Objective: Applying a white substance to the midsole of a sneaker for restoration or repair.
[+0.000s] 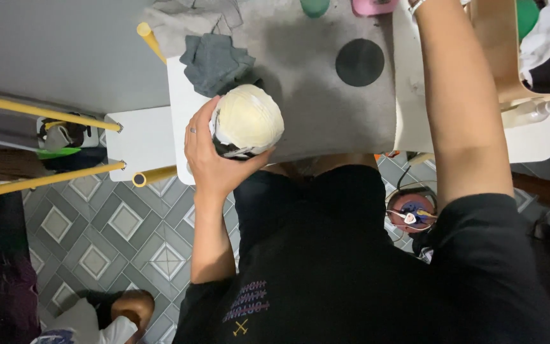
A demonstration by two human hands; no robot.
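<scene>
My left hand grips a ball of cream yarn with a dark paper band at its base, held at the near edge of a grey felt mat on a white table. A ring shows on one finger. My right arm reaches far forward across the table; the hand itself runs out of the top of the picture, only a wrist band showing.
Folded grey cloths lie at the mat's far left. A dark round disc rests on the mat. A wooden box with cloth stands at the right. Yellow rods jut out at the left over a tiled floor.
</scene>
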